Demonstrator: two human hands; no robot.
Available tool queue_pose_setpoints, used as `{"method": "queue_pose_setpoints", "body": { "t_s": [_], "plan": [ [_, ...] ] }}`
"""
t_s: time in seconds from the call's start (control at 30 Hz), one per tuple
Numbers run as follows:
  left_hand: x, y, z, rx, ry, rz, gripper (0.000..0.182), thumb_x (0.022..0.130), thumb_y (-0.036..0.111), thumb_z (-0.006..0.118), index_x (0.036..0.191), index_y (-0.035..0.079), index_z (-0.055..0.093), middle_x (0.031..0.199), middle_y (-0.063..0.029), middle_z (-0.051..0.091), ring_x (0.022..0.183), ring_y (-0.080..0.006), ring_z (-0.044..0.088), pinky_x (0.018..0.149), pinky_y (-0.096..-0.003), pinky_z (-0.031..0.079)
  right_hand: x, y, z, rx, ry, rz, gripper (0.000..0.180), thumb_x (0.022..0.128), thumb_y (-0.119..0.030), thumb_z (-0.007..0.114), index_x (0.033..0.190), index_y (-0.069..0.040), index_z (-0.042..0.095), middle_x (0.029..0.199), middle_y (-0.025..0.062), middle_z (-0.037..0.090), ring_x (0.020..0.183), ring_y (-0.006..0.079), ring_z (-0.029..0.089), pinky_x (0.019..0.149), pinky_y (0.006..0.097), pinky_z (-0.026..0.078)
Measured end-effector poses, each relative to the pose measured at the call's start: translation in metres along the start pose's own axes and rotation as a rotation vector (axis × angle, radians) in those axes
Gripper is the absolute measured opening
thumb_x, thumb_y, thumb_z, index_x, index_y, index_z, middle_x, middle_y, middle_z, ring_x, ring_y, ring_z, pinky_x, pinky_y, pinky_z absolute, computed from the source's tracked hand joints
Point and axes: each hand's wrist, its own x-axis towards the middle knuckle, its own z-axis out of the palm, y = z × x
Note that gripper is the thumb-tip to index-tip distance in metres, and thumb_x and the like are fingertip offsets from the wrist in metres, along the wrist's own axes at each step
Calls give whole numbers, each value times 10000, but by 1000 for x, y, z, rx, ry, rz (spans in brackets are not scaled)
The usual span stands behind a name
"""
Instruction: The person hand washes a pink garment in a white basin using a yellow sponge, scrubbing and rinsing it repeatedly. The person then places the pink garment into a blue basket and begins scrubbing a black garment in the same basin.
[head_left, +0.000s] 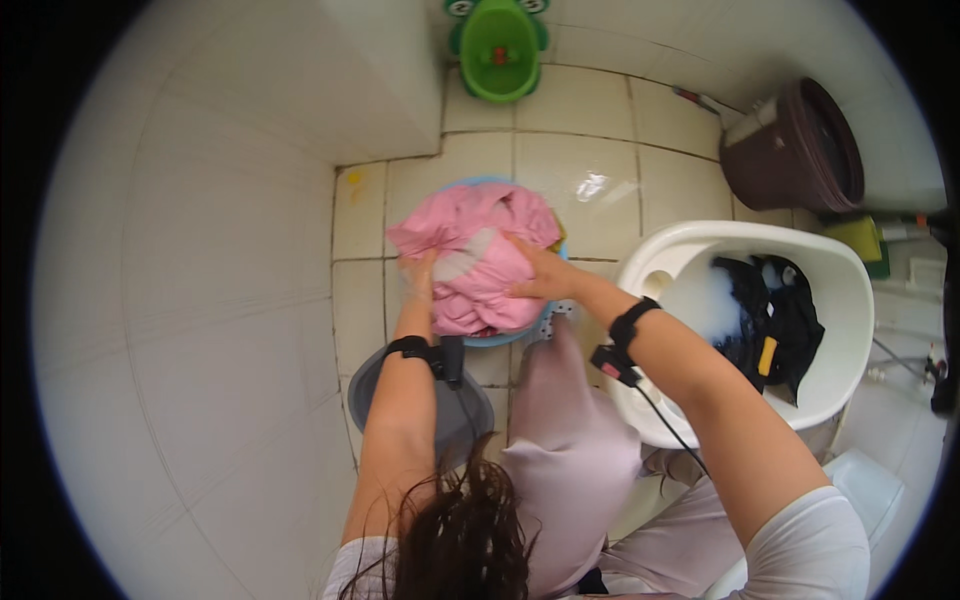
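A bunched pink garment (487, 262) with a pale grey patch fills a light blue basin (517, 336) on the tiled floor and hides most of it. My left hand (420, 270) holds the garment's left side, its fingers partly hidden by the cloth. On the right side, my right hand (544, 271) grips the same garment, with cloth bulging between thumb and fingers. A bit of mustard-yellow cloth (559, 231) peeks out at the basin's right edge.
A white baby bathtub (847, 330) at the right holds dark wet clothes (780, 322) and suds. A grey basin (457, 409) lies under my left forearm. Further off are a brown bucket (757, 165) and a green frog-shaped potty (501, 79). A tiled wall (225, 300) borders the left.
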Motion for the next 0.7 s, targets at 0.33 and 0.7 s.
{"method": "queue_pose_setpoints", "body": {
  "t_s": [0.33,0.7],
  "plan": [
    [-28,96,10,825,-28,540,780,774,420,699,1422,124,380,1429,-216,384,1361,-356,296,1101,-450,271,-52,-23,-26,-156,180,30,897,743,-476,719,1449,-103,311,1294,261,508,1209,408,480,1002,428,404],
    [-99,237,88,455,-442,511,596,877,294,639,1374,39,430,1434,-169,391,1323,-328,388,1069,-422,325,-341,8,-224,185,747,800,383,831,-261,688,1148,-54,629,911,102,694,680,157,672,597,285,533]
  ]
}}
